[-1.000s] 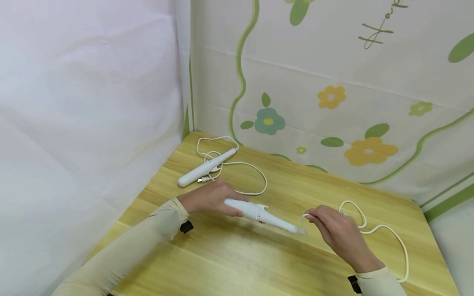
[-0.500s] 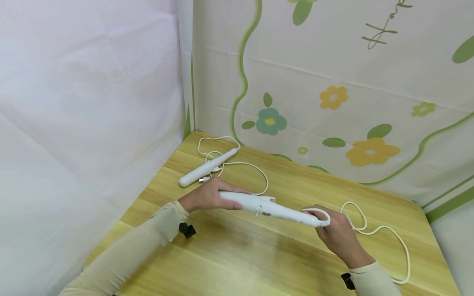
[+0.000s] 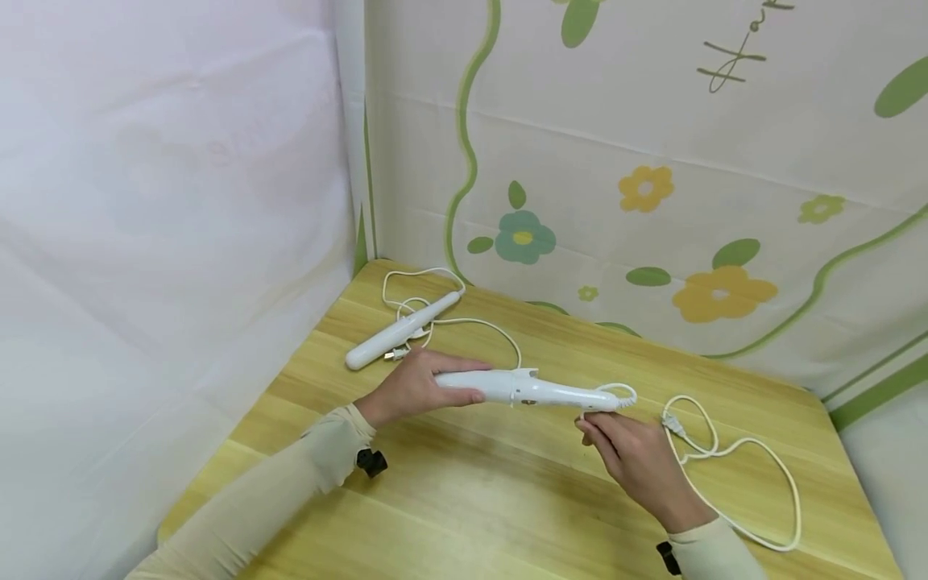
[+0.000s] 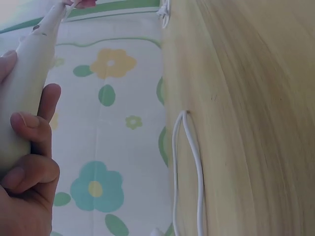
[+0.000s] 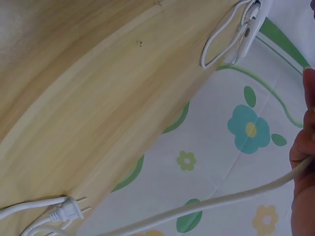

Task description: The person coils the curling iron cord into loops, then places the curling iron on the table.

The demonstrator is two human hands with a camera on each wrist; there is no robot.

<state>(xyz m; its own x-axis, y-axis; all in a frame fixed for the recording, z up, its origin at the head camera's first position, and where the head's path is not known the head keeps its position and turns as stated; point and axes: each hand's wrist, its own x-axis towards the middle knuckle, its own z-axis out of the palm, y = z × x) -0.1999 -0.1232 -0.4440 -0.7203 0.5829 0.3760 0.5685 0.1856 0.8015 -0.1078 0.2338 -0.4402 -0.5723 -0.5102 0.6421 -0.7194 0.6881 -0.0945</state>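
Note:
My left hand (image 3: 409, 388) grips the thick, rounded end of a white hair curling iron (image 3: 561, 394), fingers wrapped round it in the left wrist view. Held level above the table, the iron narrows to the right, and a small tab stands up at its middle. From its thin end a white cord (image 3: 622, 389) loops back towards my right hand (image 3: 638, 459). That hand, just below the thin end, pinches the cord (image 5: 206, 204), which runs away from the fist in the right wrist view. The thick end is partly hidden by my left fingers.
A second white curling iron (image 3: 402, 330) lies at the back left of the wooden table (image 3: 464, 515), its cord looped around it. The held iron's cord trails on the right, with a plug (image 3: 673, 424). A flowered cloth (image 3: 580, 161) hangs behind the table.
The held iron has risen and come level, its thin end lifting most. My right hand has moved left and below that end, and the cord now loops back to it.

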